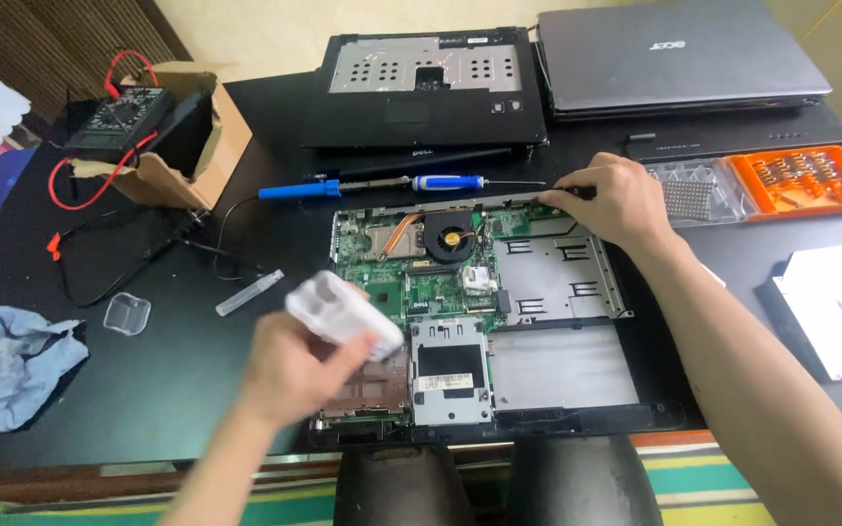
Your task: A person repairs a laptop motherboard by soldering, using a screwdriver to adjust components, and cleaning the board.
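An opened laptop base [557,365] lies on the black table in front of me, its green motherboard [411,278], copper heat pipe and round fan [452,237] exposed. My left hand [294,365] is over the base's near left corner and grips a small clear plastic box [341,312], which is blurred. My right hand [616,200] rests on the far right edge of the base, fingers pinched on the rim there.
A blue-handled soldering iron [302,189] and a blue screwdriver [450,181] lie just behind the base. Further back are a laptop palmrest cover [431,93] and a closed grey laptop [679,54]. An orange bit case [801,180] sits right, a cardboard box with a multimeter [124,112] left, a blue cloth [7,360] near left.
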